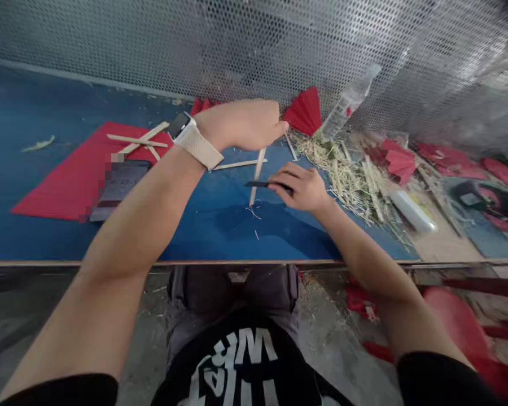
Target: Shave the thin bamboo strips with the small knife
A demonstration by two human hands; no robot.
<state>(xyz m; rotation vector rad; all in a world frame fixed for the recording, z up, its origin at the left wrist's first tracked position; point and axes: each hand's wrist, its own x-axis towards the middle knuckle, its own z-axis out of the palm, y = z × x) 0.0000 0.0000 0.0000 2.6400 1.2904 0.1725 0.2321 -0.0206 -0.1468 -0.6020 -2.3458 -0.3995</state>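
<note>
My left hand [242,124], with a watch on a pale strap at the wrist, is closed round the upper end of a thin bamboo stick [256,179] that stands tilted with its lower end on the blue table top [46,225]. My right hand [302,186] grips a dark blade [258,184] and holds it flat against the stick's middle. A few thin shavings [253,212] lie on the table below the blade.
A red paper sheet [55,189] with loose bamboo sticks [139,141] and a phone [121,189] lies at left. Folded red paper fans [305,110], a plastic bottle [347,101] and a heap of bamboo shavings [347,175] lie at right. A perforated metal wall [195,39] stands behind.
</note>
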